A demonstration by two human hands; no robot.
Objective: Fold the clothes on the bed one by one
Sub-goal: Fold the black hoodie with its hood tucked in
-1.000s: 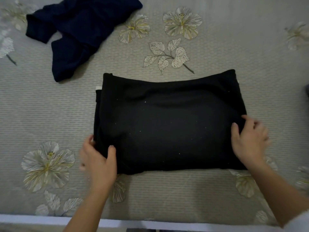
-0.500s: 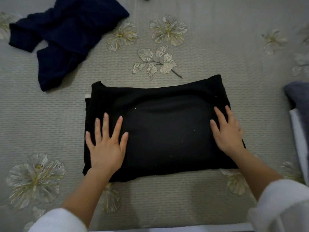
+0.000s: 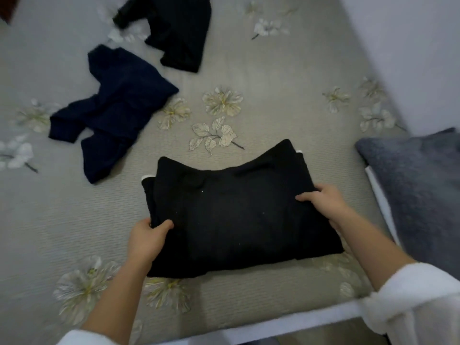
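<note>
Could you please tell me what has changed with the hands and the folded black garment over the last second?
Half a second ago both hands lay flat on the folded black garment. Now the left hand grips its left edge and the right hand grips its right edge, thumbs on top. The garment stays folded on the bed, and the navy garment stays crumpled beyond it to the left.

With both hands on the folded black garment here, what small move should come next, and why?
Probably lift the folded black garment and shift it aside, perhaps toward the grey fabric on the right. It looks fully folded, the left hand and right hand grip its opposite edges, and the navy garment lies unfolded beyond it.
</note>
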